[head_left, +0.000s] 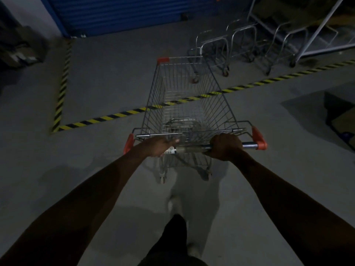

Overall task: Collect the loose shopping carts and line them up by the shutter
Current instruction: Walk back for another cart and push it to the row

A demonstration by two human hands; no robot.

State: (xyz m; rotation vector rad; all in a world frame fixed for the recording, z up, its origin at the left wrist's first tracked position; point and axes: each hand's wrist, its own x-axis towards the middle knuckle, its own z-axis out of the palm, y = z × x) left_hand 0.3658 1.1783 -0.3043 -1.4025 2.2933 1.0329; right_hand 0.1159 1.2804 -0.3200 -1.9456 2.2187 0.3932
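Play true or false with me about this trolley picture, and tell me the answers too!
1. The left hand and the right hand both grip the handle of the cart. True.
2. The cart is full of groceries. False: its wire basket is empty, and the floor shows through it.
3. The shutter ahead is red. False: it is blue.
4. Yellow-and-black striped tape runs across the floor under the cart. True.
5. The other carts stand ahead on the right. True.
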